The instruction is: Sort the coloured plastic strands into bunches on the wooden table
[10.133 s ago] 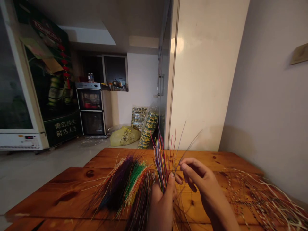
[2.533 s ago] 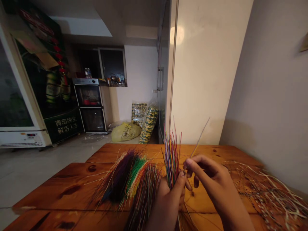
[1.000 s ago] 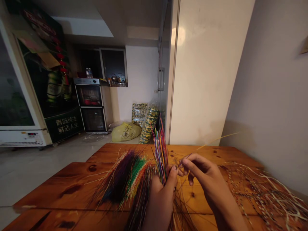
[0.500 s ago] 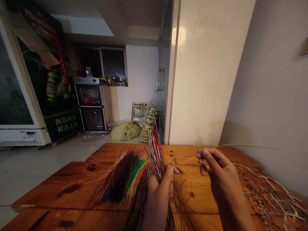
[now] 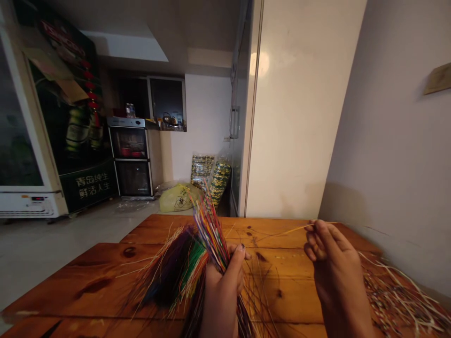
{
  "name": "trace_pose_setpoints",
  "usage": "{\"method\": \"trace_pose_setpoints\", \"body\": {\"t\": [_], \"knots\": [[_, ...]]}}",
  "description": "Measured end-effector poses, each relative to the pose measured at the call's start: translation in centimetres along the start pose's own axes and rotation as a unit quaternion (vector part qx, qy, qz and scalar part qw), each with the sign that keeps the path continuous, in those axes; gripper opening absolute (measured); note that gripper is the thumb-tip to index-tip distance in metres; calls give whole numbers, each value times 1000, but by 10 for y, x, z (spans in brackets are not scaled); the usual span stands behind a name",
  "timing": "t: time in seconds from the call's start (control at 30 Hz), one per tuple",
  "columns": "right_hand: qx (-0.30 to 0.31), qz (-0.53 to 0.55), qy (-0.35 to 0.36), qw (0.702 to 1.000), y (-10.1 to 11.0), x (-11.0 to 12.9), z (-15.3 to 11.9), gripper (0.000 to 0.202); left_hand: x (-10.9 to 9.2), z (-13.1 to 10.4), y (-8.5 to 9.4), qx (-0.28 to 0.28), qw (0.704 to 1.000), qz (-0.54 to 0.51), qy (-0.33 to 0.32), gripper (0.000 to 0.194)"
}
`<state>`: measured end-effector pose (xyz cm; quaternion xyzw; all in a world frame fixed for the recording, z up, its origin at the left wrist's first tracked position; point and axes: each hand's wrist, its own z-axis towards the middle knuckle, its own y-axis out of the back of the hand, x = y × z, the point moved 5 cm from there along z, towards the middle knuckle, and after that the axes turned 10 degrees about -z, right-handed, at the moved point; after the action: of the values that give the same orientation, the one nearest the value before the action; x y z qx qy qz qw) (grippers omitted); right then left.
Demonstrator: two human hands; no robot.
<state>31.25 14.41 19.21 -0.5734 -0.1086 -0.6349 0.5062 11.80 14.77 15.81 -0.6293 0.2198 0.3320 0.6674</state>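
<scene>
My left hand (image 5: 225, 281) is wrapped round a thick bundle of multicoloured cords (image 5: 209, 230), whose thin ends fan upward above my fist and trail down below it. Off to the right, my right hand (image 5: 329, 249) pinches a thin yellowish cord (image 5: 294, 230) between thumb and fingers, stretched toward the left. Beside my left hand a pile of purple, dark and green cords (image 5: 172, 263) lies on the wooden table (image 5: 285, 267). Several loose dark strands are spread on the boards between my hands.
At the table's right side lies a heap of knotted pale and coloured cords (image 5: 405, 300). A tall cream cabinet panel (image 5: 296, 117) rises behind the table. Farther back are a yellow bag (image 5: 176, 197), wrapped packages (image 5: 218, 180), a two-door cabinet (image 5: 130, 157) and a drinks fridge (image 5: 24, 141).
My right hand has moved rightward with the pinched cord. The bundle in my left hand has shifted left and tilts more to the left. The view has turned slightly.
</scene>
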Motion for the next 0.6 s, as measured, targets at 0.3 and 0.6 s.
{"method": "trace_pose_setpoints", "body": {"t": [0.3, 0.6], "knots": [[-145, 246, 54, 957, 56, 9, 24, 7, -12, 10, 7, -58, 992, -110, -25, 32], [-3, 144, -18, 989, 15, 5, 10, 13, -15, 11, 13, -95, 984, -142, -49, 30]]}}
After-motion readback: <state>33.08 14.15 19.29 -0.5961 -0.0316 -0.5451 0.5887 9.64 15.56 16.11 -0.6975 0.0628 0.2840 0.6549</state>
